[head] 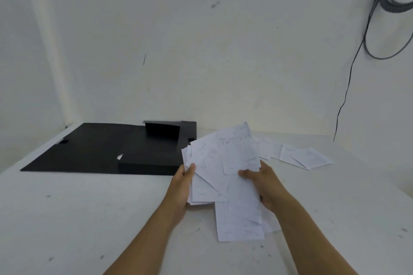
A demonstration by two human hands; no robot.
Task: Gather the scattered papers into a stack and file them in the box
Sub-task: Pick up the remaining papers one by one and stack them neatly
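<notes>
Messy fan of white printed paper sheets (223, 169) held up over the white counter (78, 219), left hand (182, 187) and right hand (266, 185) both pinching the edges, fingers curled round. Flat black plastic file box (125, 149) lying open just left, nothing inside. More loose white sheets (299, 156) scattered on the right.

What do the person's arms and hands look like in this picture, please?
Both forearms are bare, with no sleeves showing up to the bottom edge. The left hand and right hand wear no gloves, and no watch, ring or bracelet is visible.
</notes>
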